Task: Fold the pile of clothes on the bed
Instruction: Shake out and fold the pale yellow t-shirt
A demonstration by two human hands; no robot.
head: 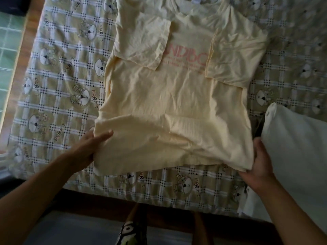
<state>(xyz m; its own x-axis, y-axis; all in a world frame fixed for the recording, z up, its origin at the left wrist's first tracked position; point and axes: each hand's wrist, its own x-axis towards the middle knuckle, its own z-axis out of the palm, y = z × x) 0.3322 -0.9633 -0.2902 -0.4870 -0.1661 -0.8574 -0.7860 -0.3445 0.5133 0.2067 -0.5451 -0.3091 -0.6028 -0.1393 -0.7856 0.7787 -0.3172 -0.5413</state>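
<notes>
Near edge: my left hand [86, 149] pinches one hem corner of the pale yellow T-shirt [168, 106], thumb on top. My right hand [260, 161] grips the opposite corner, fingers tucked under. The shirt lies flat on the checked bedsheet [53, 89], with a white cloth [297, 147] just beside it. Farther up, both sleeves are folded inward. Step in hand, I judge: the hem-to-collar fold. Next move calls for lifting both corners evenly towards the neckline [184, 12].

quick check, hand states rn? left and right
Left hand: grips the yellow T-shirt at its near left hem corner.
Right hand: grips the same shirt at its near right hem corner.
</notes>
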